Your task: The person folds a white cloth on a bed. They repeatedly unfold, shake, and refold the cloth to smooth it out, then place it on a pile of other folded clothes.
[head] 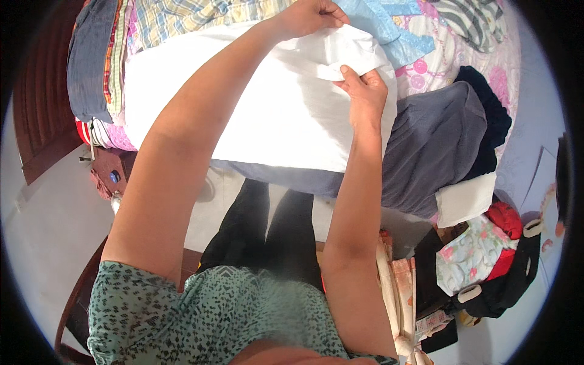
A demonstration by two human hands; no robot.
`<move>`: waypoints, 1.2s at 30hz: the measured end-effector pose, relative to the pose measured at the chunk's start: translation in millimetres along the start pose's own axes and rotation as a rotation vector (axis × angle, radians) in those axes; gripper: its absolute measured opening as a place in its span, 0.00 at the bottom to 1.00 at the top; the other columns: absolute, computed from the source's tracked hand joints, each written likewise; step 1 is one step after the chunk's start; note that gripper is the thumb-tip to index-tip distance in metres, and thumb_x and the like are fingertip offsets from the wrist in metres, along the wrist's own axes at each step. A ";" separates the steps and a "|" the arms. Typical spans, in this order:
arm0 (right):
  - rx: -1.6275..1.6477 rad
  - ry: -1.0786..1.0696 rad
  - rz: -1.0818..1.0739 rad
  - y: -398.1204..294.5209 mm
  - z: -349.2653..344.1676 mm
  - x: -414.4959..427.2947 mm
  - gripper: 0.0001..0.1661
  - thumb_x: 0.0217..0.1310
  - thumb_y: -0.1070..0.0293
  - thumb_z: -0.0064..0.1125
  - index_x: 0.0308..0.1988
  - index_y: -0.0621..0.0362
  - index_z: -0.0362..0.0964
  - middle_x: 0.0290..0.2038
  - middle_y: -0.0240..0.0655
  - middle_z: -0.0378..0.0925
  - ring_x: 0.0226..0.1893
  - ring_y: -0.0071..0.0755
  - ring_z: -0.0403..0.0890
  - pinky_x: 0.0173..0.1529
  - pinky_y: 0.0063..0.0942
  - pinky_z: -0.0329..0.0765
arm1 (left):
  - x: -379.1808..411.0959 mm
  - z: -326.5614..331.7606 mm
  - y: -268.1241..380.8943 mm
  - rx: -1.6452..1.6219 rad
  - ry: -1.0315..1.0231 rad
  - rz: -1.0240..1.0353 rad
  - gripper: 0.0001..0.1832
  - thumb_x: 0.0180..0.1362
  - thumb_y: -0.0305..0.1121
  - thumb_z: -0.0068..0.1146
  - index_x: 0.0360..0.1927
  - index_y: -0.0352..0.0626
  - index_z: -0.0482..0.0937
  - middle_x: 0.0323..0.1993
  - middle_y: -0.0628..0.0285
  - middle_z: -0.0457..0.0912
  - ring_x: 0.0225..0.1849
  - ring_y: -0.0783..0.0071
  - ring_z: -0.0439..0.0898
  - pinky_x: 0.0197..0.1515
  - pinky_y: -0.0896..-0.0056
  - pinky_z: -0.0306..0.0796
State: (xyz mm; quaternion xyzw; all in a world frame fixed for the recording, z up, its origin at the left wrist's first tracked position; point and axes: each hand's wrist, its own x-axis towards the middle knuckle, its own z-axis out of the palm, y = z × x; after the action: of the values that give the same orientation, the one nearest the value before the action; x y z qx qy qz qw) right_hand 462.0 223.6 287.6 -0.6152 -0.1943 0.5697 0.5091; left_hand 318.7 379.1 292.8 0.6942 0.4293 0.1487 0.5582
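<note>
A white cloth [278,114], possibly a garment, is spread flat over the bed in front of me. My left hand [317,18] reaches across it and pinches its far right part between thumb and fingers. Closer to me, my right hand [365,91] holds a folded, rumpled portion of the same cloth, thumb on top. Between the two hands the fabric is bunched and slightly raised. Beneath the white cloth's near edge a grey cloth [292,178] shows, hanging over the bedside.
Folded clothes [91,59] are stacked at the left. A plaid cloth [182,20] and light blue fabric [401,41] lie beyond. Dark grey fabric [433,141] covers the right side of the bed. A floral cloth [470,260] and a reddish-brown box [114,164] are beside the bed.
</note>
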 end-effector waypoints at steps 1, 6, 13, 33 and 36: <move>-0.019 0.008 0.002 -0.6 -2.0 1.7 0.10 0.59 0.76 0.60 0.42 0.67 0.75 0.36 0.38 0.80 0.33 0.27 0.82 0.39 0.28 0.83 | 0.8 -4.8 4.3 -0.101 -0.007 -0.062 0.11 0.56 0.26 0.57 0.42 0.36 0.81 0.38 0.60 0.83 0.39 0.76 0.78 0.45 0.72 0.72; 0.001 0.032 -0.055 3.8 -4.5 7.1 0.12 0.55 0.70 0.62 0.37 0.68 0.76 0.30 0.37 0.79 0.30 0.24 0.80 0.35 0.23 0.76 | -6.1 -8.6 -15.8 0.397 0.068 0.063 0.20 0.52 0.32 0.63 0.50 0.45 0.81 0.44 0.61 0.84 0.47 0.71 0.80 0.53 0.70 0.71; -0.311 0.029 -0.101 4.0 -16.1 10.5 0.09 0.58 0.73 0.60 0.39 0.66 0.75 0.31 0.33 0.77 0.29 0.21 0.77 0.38 0.24 0.80 | -0.5 -17.0 -25.3 0.273 0.039 -0.143 0.17 0.53 0.33 0.58 0.48 0.45 0.80 0.40 0.61 0.84 0.44 0.67 0.81 0.50 0.68 0.72; -0.657 0.053 -0.223 2.9 -21.3 -4.2 0.14 0.59 0.66 0.59 0.42 0.64 0.76 0.28 0.27 0.78 0.29 0.14 0.75 0.35 0.20 0.71 | 12.8 48.5 16.7 -0.381 -0.168 -0.560 0.23 0.54 0.51 0.63 0.47 0.46 0.78 0.35 0.65 0.79 0.33 0.74 0.76 0.39 0.72 0.73; -0.636 -0.029 -0.236 2.3 -15.0 -3.9 0.18 0.58 0.65 0.61 0.46 0.64 0.75 0.36 0.34 0.80 0.36 0.25 0.78 0.43 0.26 0.74 | 19.9 53.5 18.4 -0.556 -0.216 -0.525 0.32 0.54 0.45 0.65 0.60 0.46 0.68 0.47 0.60 0.77 0.42 0.68 0.78 0.45 0.70 0.74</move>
State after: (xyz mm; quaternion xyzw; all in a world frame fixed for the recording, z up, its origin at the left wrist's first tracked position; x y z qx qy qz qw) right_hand 473.6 213.4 285.2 -0.7082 -0.4395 0.4264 0.3514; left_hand 375.0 359.5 286.2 0.3948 0.4745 0.0376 0.7858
